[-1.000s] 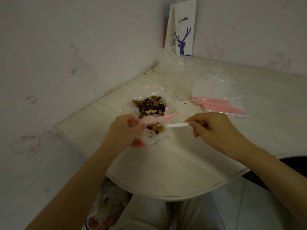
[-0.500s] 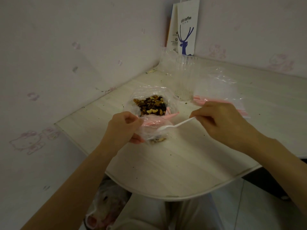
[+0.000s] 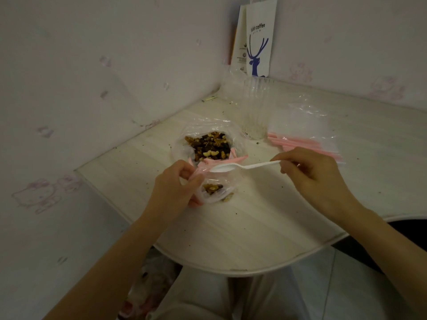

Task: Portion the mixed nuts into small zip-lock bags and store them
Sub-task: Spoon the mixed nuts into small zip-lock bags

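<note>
A clear bag of mixed nuts (image 3: 209, 146) lies open on the white table (image 3: 254, 227). Just in front of it my left hand (image 3: 175, 188) pinches the pink-edged mouth of a small zip-lock bag (image 3: 215, 190), which holds a few nuts at its bottom. My right hand (image 3: 316, 176) grips the handle of a white plastic spoon (image 3: 238, 166). The spoon's bowl is empty and hovers over the small bag's mouth. A stack of empty pink-strip zip-lock bags (image 3: 305, 135) lies behind my right hand.
A tall clear plastic cup (image 3: 255, 109) stands behind the nut bag. A white paper coffee bag with a blue deer (image 3: 256, 40) leans in the wall corner. Crumbs are scattered on the table. The table's curved front edge (image 3: 231, 271) is near my lap.
The spoon carried nuts into the small bag, tipped them out, and now has lifted out empty above the bag's mouth. My left hand has kept its hold on the bag.
</note>
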